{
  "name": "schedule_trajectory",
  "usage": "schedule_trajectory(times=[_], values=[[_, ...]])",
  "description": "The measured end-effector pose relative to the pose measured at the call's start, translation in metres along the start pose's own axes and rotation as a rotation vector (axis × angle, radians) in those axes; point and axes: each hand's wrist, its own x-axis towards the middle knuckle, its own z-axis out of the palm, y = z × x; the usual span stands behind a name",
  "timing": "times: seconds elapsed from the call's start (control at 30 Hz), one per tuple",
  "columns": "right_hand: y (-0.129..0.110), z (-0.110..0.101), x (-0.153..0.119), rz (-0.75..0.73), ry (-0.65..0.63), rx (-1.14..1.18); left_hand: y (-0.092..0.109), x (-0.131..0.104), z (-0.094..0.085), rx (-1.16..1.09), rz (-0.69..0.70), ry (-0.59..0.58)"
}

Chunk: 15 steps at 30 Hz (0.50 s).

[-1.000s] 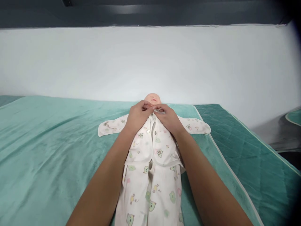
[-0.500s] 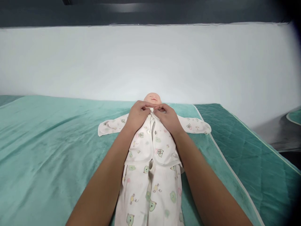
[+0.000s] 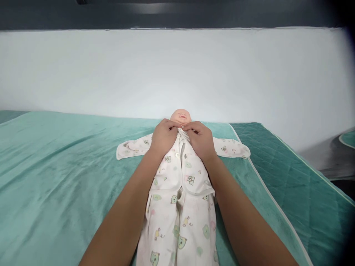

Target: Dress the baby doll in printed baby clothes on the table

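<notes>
A baby doll lies on its back, dressed in a white printed baby jacket and matching trousers. At the collar, my left hand pinches the jacket's left front edge. Opposite it, my right hand grips the right front edge, with the fingertips of both hands close together under the doll's chin. Below my hands the two fronts hang slightly apart. A button shows on the left edge and a buttonhole on the right. My fingers hide the top fastening.
Under the doll spreads a light green sheet. A darker quilted green cover lies to the right, past a white-edged seam. Behind the doll's head rises a white wall, with a dark band along the top.
Both hands stay at the collar. The fingertips have shifted slightly, and the cloth between them is bunched more; the button that showed between them is now covered.
</notes>
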Motion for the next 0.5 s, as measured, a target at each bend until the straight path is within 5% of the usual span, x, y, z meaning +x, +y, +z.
schedule_trajectory(times=[0.27, 0.5], values=[[-0.0012, -0.0002, 0.0004, -0.117, -0.022, -0.036, 0.0028, -0.0008, -0.0012, 0.014, -0.016, 0.006], [-0.0018, 0.0015, 0.0, 0.006, 0.014, 0.07, 0.0023, -0.0002, -0.0011, 0.039, -0.02, 0.006]])
